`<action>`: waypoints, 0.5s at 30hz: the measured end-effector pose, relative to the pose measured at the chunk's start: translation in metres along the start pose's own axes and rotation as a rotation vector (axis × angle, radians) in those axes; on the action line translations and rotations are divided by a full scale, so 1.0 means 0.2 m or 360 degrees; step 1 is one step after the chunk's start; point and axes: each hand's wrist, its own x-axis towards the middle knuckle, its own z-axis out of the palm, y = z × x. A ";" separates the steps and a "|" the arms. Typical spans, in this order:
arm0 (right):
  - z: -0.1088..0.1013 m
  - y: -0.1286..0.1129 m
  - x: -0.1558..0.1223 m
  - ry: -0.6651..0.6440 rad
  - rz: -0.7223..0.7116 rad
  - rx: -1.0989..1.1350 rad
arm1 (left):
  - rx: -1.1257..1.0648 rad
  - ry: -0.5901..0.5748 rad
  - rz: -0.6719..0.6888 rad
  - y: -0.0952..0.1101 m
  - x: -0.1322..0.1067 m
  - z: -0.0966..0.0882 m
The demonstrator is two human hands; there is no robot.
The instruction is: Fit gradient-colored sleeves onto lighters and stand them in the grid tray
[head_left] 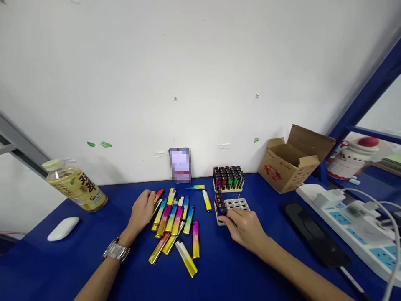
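Right fingers (235,215) grasp a small black-topped lighter (222,207) at a white perforated tray (241,202); sideways knocks could topple neighbouring lighters (218,196). Left fingers' (149,197) grip: cannot tell.

1. The left arm (98,278) reaches forward from the lower edge, slanting toward the right, its forearm bare.
2. The left wrist (127,237) is nearly in line with the forearm.
3. The left hand (143,207) has its back up, fingers curled under and their tips hidden.
4. The right arm (294,261), also bare, slants in from the lower right toward the middle.
5. The right hand (246,228) points left, thumb (228,225) and forefinger brought together in a pinch, the other fingers folded behind.
6. The two hands are well apart.
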 end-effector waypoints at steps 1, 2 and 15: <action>-0.01 -0.01 0.00 0.0030 0.0014 -0.0035 | 0.0000 0.0000 0.0003 0.00 0.00 0.00; -0.01 -0.02 -0.01 0.0066 0.0030 -0.0057 | -0.0001 0.0001 0.0007 0.00 0.00 0.00; 0.05 -0.40 0.18 -0.1309 0.0512 -0.0095 | 0.0016 0.0013 0.0037 0.00 -0.01 0.00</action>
